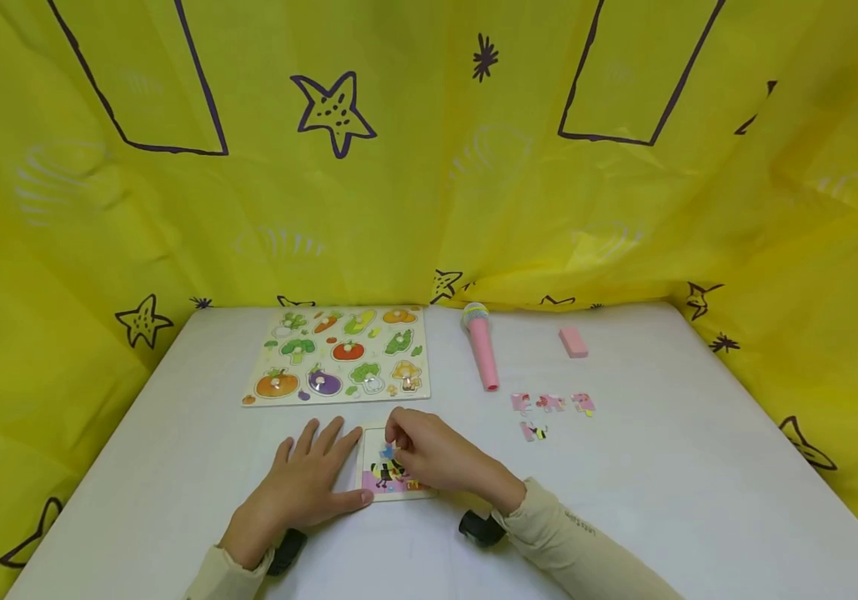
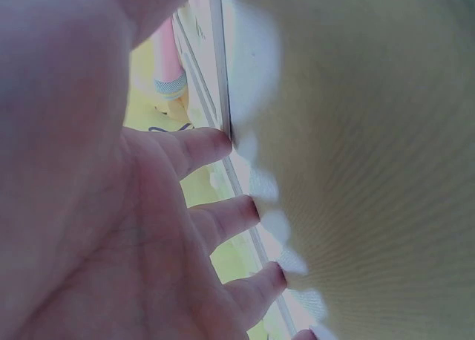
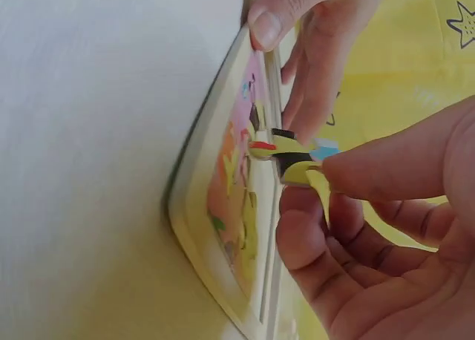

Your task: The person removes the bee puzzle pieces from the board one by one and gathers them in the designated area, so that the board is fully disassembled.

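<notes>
A small framed jigsaw puzzle board (image 1: 398, 497) lies near the table's front, its lower part filled with colourful pieces. With fingers spread, my left hand (image 1: 304, 483) rests at its left edge, thumb at the lower left corner and index fingertip at the upper left. My right hand (image 1: 432, 450) is over the board and covers its right side. Between thumb and fingers it pinches a puzzle piece (image 3: 297, 158) in yellow, black, red and blue, tilted up from the board in the right wrist view. In the left wrist view the left fingers (image 2: 200, 147) extend along the board's edge.
Several loose puzzle pieces (image 1: 551, 403) lie right of the board. Behind them are a pink toy microphone (image 1: 483, 350) and a pink block (image 1: 573, 342). A vegetable peg puzzle (image 1: 334, 396) lies at the back left. Yellow cloth (image 1: 413, 208) hangs behind the white table (image 1: 661, 500).
</notes>
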Demonstrator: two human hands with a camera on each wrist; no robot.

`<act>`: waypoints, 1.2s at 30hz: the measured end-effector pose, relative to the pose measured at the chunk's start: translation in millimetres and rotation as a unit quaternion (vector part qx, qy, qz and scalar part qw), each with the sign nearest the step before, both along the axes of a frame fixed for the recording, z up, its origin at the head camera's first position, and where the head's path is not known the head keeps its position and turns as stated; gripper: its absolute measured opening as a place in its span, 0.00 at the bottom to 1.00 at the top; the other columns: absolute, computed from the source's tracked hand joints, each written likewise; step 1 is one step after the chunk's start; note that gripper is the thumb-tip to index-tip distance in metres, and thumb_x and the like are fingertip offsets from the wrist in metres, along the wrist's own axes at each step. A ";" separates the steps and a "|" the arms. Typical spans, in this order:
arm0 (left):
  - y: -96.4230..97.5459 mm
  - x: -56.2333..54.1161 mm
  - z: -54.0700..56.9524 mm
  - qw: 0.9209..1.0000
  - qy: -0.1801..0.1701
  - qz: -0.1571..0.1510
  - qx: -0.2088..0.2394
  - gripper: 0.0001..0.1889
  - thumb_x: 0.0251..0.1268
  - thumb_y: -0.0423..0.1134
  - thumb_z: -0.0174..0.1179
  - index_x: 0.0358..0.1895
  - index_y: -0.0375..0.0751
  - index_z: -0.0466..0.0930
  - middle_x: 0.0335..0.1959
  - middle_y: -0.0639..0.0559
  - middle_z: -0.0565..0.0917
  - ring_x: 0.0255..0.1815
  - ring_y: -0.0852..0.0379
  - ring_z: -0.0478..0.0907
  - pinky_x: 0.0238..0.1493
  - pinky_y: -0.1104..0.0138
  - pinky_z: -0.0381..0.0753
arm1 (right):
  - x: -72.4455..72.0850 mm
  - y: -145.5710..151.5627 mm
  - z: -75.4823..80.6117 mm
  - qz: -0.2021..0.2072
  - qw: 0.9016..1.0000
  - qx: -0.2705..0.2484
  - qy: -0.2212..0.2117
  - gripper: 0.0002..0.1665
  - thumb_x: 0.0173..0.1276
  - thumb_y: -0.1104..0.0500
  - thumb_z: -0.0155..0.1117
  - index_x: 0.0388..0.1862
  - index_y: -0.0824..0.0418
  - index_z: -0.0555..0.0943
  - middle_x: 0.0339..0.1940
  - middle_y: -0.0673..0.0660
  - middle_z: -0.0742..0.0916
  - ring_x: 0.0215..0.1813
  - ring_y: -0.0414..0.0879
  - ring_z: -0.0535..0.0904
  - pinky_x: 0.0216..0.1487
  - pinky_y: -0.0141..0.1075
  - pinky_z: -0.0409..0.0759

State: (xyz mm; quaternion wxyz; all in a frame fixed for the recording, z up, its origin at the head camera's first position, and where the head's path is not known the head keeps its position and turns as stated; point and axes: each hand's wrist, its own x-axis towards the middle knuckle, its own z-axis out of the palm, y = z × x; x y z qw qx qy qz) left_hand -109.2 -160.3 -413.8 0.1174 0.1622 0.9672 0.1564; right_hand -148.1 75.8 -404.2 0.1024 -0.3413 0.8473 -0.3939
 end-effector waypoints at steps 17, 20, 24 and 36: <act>0.4 4.2 -1.6 1.000 -0.008 0.000 0.017 0.49 0.66 0.66 0.70 0.82 0.40 0.66 0.84 0.33 0.58 0.83 0.23 0.49 0.73 0.24 0.46 | 6.2 53.9 5.3 -0.090 0.995 -0.039 0.020 0.09 0.73 0.73 0.64 0.44 0.61 0.78 0.33 0.49 0.80 0.37 0.43 0.76 0.40 0.34 0.77; -0.5 4.3 -1.6 1.000 -0.005 -0.005 0.021 0.50 0.66 0.66 0.70 0.82 0.40 0.65 0.84 0.33 0.58 0.83 0.22 0.49 0.73 0.23 0.47 | 7.5 68.0 8.1 -0.107 0.993 -0.045 0.029 0.09 0.72 0.73 0.65 0.43 0.62 0.79 0.33 0.48 0.81 0.37 0.43 0.77 0.40 0.34 0.78; -1.8 3.6 -1.0 1.000 -0.001 -0.010 0.021 0.50 0.66 0.66 0.70 0.82 0.39 0.65 0.84 0.33 0.58 0.82 0.22 0.49 0.72 0.23 0.47 | 8.8 85.5 11.3 -0.125 0.990 -0.050 0.031 0.08 0.72 0.74 0.65 0.43 0.63 0.79 0.34 0.49 0.82 0.37 0.44 0.77 0.40 0.34 0.79; -3.2 1.6 -0.7 1.000 0.002 -0.010 0.019 0.50 0.66 0.66 0.70 0.82 0.39 0.65 0.84 0.33 0.58 0.83 0.22 0.49 0.73 0.23 0.47 | 12.9 133.0 15.3 -0.185 0.980 -0.067 0.013 0.08 0.74 0.71 0.67 0.46 0.63 0.79 0.37 0.52 0.83 0.37 0.47 0.78 0.34 0.33 0.79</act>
